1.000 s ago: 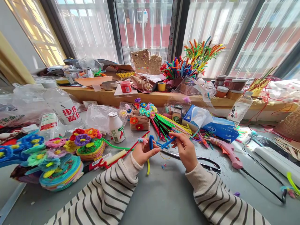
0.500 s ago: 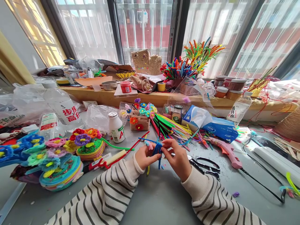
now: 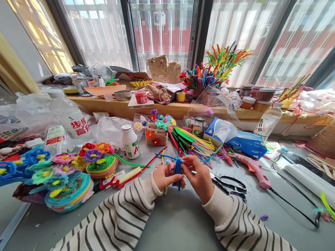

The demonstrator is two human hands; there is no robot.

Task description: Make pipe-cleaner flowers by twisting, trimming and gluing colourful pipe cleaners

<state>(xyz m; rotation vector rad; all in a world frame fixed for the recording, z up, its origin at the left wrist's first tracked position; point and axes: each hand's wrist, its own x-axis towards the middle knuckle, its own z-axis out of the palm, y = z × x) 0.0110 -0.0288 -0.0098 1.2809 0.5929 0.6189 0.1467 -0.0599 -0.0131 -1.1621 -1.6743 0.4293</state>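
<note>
Between my two hands is a blue pipe cleaner [image 3: 178, 168], bent into several close loops, with one straight end sticking out to the left. My left hand [image 3: 165, 177] is closed on the loops, thumb lying across their front. From the right, my right hand [image 3: 196, 176] pinches the same loops near their upper side with thumb and forefinger. A small pink and pale blue fuzzy piece [image 3: 169, 163] shows just behind my left fingers. Black-handled scissors [image 3: 230, 186] lie on the grey table beside my right wrist.
Left of my hands stand fuzzy flowers on round bases [image 3: 69, 195] and a white bottle [image 3: 131, 142]. Ahead are a small flower basket [image 3: 156, 136] and a bundle of pipe cleaners [image 3: 188, 139]. A pink glue gun [image 3: 252, 169] with its cord lies to the right.
The blue loops have turned slightly and now stand more side by side. My left fingertips show below them. Both hands stay in nearly the same place.
</note>
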